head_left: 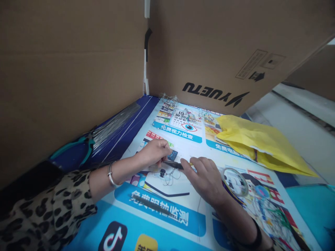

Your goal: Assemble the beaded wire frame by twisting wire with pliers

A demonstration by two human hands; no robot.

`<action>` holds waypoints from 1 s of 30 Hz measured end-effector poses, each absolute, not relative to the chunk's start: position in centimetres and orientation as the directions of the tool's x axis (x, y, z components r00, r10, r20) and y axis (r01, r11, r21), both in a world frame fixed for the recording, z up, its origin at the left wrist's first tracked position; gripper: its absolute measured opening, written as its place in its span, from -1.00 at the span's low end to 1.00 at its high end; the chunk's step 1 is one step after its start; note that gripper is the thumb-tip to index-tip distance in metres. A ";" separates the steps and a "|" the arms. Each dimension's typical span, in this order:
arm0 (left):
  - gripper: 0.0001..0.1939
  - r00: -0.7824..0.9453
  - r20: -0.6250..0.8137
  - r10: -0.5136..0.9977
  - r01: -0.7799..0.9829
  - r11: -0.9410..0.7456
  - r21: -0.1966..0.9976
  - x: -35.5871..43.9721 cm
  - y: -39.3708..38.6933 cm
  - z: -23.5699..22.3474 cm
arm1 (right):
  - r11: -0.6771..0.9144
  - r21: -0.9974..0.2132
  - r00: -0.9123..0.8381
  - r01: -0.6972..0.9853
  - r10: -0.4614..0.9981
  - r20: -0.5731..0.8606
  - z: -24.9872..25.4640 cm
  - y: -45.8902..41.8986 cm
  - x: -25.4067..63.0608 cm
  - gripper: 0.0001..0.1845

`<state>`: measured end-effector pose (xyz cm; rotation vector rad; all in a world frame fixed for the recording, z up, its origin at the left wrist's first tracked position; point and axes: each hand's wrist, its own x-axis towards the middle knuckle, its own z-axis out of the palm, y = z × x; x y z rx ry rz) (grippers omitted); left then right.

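Observation:
My right hand [205, 177] is wrapped round a pair of pliers [175, 165], whose dark, narrow jaws point left. My left hand [155, 152] is closed in a pinch just left of the jaw tips. Thin bent wire [169, 178] hangs in loops below the jaws and runs up toward the left fingers. Its end between those fingers is too small to make out clearly. Under both hands lies a printed poster sheet [157, 223]. On it, below the wire, rests a slim grey, pen-like tool [154, 205].
Cardboard walls [78, 69] rise behind and to the left. A bundle of straight wires [115, 125] and teal-handled pliers [86, 148] lie left. A yellow bag [256, 143], a clear round roll [235, 182] and tangled coloured wires [272, 216] are right. Wire pieces [169, 99] lie at the back.

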<state>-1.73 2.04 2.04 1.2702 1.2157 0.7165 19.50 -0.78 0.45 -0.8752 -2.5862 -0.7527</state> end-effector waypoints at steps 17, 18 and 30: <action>-0.78 0.504 0.187 0.843 0.589 -0.494 0.639 -3.2 1.9 3.2 | 0.628 -0.240 -0.585 0.740 0.777 0.232 0.9 -2.1 18.4 -0.77; -0.78 0.524 0.185 0.831 0.601 -0.515 0.611 -3.2 1.8 3.2 | 0.616 -0.274 -0.579 0.739 0.788 0.210 1.1 -2.1 18.4 -0.77; -0.82 0.402 0.273 0.874 0.588 -0.475 0.654 -3.7 2.3 3.7 | 0.598 -0.456 -0.578 0.659 0.791 0.201 1.3 -0.8 19.4 -0.73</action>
